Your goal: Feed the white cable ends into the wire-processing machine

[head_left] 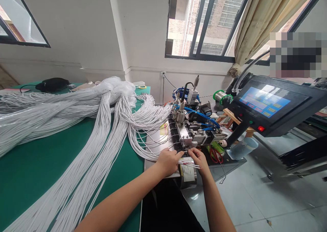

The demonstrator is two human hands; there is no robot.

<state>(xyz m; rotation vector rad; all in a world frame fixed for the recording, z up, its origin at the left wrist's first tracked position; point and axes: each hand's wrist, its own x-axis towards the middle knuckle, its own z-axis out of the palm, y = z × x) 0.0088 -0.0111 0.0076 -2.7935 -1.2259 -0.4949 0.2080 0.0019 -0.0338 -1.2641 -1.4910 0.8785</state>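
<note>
My left hand (168,161) is closed around several thin white cables (150,154), at the front edge of a soldering-type machine (185,131). Their reddish-tipped ends (190,163) stick out to the right, below my fingers, and reach my right hand (199,160). The thumb and forefinger of that hand are pinched together close to the left fingertips, just in front of the machine's metal block. What lies in this pinch is too small to make out. More white cables fan out from the left along the machine's black row of slots (176,136).
Large bundles of white cable (102,130), partly in clear plastic, cover much of the green table (74,150). On the right stand a touchscreen panel (268,101), a solder wire spool (221,97), red-handled scissors (216,154) and a clear plastic tub (244,147).
</note>
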